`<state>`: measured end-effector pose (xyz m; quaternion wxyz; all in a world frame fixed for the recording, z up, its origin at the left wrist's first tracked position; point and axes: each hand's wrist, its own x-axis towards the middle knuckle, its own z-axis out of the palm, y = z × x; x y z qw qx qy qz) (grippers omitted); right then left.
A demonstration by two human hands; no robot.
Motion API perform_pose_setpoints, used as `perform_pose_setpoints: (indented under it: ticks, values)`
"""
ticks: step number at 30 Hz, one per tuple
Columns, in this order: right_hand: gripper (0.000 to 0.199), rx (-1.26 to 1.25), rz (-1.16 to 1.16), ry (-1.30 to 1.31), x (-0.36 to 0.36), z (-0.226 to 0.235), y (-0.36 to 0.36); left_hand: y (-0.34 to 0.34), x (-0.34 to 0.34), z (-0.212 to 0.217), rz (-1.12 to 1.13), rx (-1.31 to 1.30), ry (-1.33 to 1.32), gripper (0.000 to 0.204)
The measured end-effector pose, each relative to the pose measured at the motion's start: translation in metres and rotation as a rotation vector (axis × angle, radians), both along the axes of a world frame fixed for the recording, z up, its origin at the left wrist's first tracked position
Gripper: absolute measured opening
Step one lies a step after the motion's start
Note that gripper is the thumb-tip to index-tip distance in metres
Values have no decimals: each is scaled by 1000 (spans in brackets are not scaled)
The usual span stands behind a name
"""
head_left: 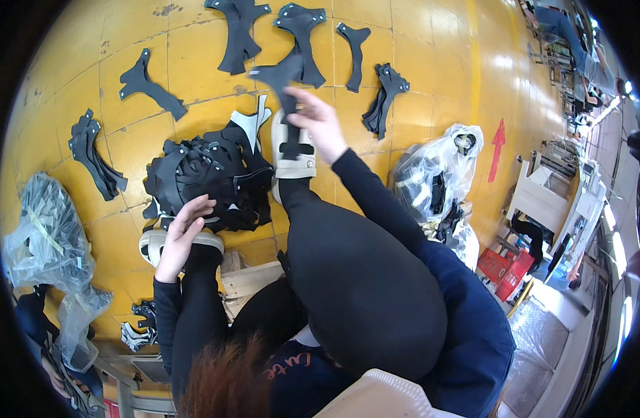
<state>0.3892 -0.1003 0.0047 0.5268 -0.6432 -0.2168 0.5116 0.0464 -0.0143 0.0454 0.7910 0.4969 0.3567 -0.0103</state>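
Note:
My right hand [318, 125] pinches a black Y-shaped cut fabric piece [284, 78], held above my right shoe [295, 166] with its narrow end hanging down. My left hand [186, 233] is at the near edge of a heaped pile of black cut pieces [201, 174], above my other shoe. Its fingers are stretched and a little apart, and I see nothing in them. A pale grey piece [250, 125] lies at the pile's right side. Beyond the held piece lie small stacks of similar black pieces, one stack [299, 31] partly behind it.
More black pieces lie on the yellow tiled floor: a stack [93, 153] at left, a piece [151, 85] and a stack [385, 101] at right. Clear plastic bags [442, 167] [48, 237] flank me. Red crates [505, 268] and a white bench [543, 195] stand at right.

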Motion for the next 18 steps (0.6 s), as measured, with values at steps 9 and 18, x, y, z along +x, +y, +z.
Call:
perform_pose_setpoints:
  ticks: [9, 18]
  values:
    - [58, -491, -325, -128, 51, -95, -156, 4, 11, -11, -5, 6, -8, 40]
    - [33, -419, -83, -725, 28, -89, -105, 4, 10, -11, 8, -15, 15, 35]
